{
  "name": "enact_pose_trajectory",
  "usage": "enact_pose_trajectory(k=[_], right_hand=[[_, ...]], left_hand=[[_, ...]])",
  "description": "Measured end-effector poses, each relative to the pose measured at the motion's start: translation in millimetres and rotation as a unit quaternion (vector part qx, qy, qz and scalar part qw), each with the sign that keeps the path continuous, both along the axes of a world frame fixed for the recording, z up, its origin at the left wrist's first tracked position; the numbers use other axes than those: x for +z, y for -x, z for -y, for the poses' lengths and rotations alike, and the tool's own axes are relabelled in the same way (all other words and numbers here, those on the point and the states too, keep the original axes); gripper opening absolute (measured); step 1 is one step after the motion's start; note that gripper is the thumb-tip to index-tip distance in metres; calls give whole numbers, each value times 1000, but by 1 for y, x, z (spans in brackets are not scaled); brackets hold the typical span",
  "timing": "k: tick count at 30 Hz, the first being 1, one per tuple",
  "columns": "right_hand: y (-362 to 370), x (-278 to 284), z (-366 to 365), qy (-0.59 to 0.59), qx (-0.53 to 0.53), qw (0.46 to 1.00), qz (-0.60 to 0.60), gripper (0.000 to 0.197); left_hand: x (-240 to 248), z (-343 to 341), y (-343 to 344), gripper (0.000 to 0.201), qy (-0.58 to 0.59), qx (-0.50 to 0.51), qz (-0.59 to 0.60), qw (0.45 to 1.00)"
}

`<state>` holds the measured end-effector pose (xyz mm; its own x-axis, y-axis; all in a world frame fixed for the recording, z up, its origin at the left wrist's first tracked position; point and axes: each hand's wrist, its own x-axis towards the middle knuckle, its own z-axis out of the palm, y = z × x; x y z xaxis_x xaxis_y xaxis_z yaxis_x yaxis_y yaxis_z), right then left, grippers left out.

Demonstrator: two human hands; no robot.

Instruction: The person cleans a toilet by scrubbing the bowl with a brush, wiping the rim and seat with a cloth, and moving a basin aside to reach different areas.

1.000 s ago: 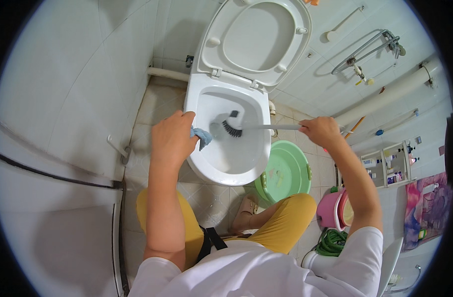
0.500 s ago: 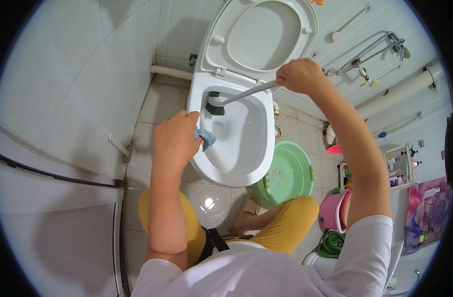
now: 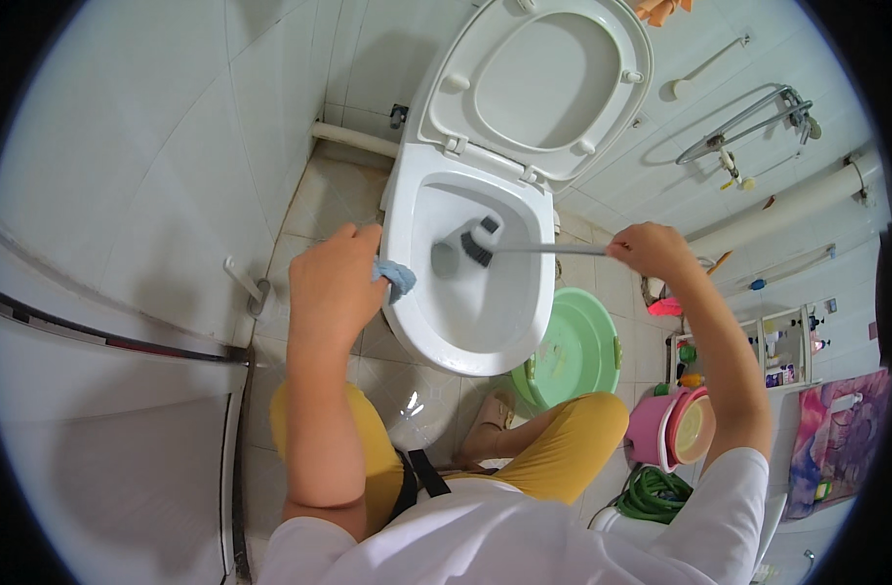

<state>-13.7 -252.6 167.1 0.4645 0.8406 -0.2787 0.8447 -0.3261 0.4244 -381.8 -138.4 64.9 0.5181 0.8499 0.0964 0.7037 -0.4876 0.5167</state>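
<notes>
My right hand [image 3: 653, 250] is closed round the end of a toilet brush's grey handle [image 3: 553, 249]. The brush head [image 3: 479, 244], white with dark bristles, is inside the white toilet bowl [image 3: 465, 356], close to the drain hole on its right side; slight blur hides whether it touches the wall. At the bowl's left rim, my left hand [image 3: 334, 283] grips a crumpled light-blue cloth [image 3: 397, 280], whose loose end hangs over the rim. Behind the bowl the toilet seat and lid [image 3: 548, 83] stand raised.
A green basin [image 3: 573, 351] sits on the floor right of the toilet. Farther right are pink buckets [image 3: 651, 429], a coiled green hose [image 3: 653, 494] and a shelf of bottles [image 3: 782, 341]. A white door [image 3: 124, 468] stands on the left.
My right hand has moved right and nearer to me. The brush head has shifted from the bowl's back left to right of the drain. My left hand keeps hold of the cloth.
</notes>
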Motion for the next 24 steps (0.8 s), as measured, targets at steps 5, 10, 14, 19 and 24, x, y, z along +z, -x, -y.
enact_pose_trajectory(k=[5, 10, 14, 19, 24], right_hand=[[41, -49, -18, 78, 52, 995, -17, 36], [30, -104, -32, 98, 74, 992, 15, 38], [-7, -103, -2, 179, -186, 923, -284, 32], [-26, -61, 64, 71, -182, 932, -305, 26], [-10, -50, 97, -134, 2, 990, -49, 30]], left_hand=[[4, 2, -1, 46, 10, 14, -54, 998], [1, 2, -10, 46, 7, -24, -18, 1000], [0, 0, -15, 45, -15, -23, -39, 999], [0, 3, -19, 44, -14, -28, -34, 999], [0, 6, -26, 30, -44, -27, -15, 999]])
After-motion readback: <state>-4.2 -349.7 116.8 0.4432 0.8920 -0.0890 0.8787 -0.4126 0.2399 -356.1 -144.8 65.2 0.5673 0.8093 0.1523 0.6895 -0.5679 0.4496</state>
